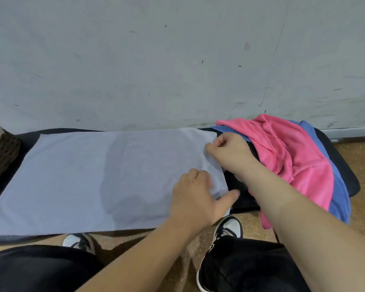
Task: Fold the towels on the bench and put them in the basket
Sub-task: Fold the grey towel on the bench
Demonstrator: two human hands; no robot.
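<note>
Forearms (pixel 135 260) reach forward, left hand (pixel 195 197) and right hand (pixel 230 157) apparently pinching one edge of the grey towel (pixel 93 175).

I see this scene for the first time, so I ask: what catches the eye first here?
A pale grey towel lies spread flat over most of the dark bench, and the left hand and the right hand both grip its right edge. At the bench's right end, a bright pink towel lies crumpled on a blue towel.
</note>
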